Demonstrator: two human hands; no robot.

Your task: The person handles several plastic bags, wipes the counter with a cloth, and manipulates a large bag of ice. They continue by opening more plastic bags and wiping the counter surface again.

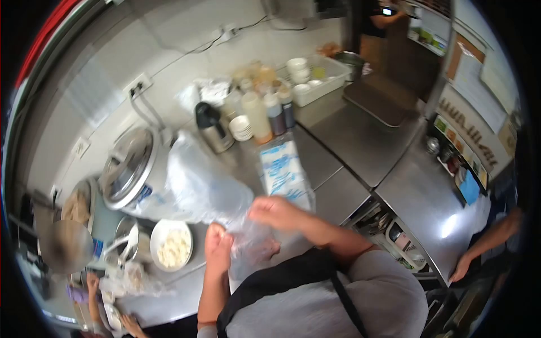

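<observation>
A clear plastic bag (211, 183) stretches across the steel counter beside the rice cooker, its lower part spread between my two hands. My left hand (218, 242) is closed on the bag's near side. Just right of it, my right hand (273, 213) has its fingers pressed together on the bag's edge. Something reddish shows through the plastic below my hands, too blurred to name. A white packet with blue print (282, 172) lies behind my right hand. To the left of my left hand is a white bowl of pale chunks (172, 246).
A large rice cooker (132, 166) stands at the left. Sauce bottles (274, 112), a thermos (214, 129) and a white bin of bowls (321, 84) line the back. Co-workers' hands show at lower left (132, 325) and far right (462, 267); another person (375, 34) stands at the back.
</observation>
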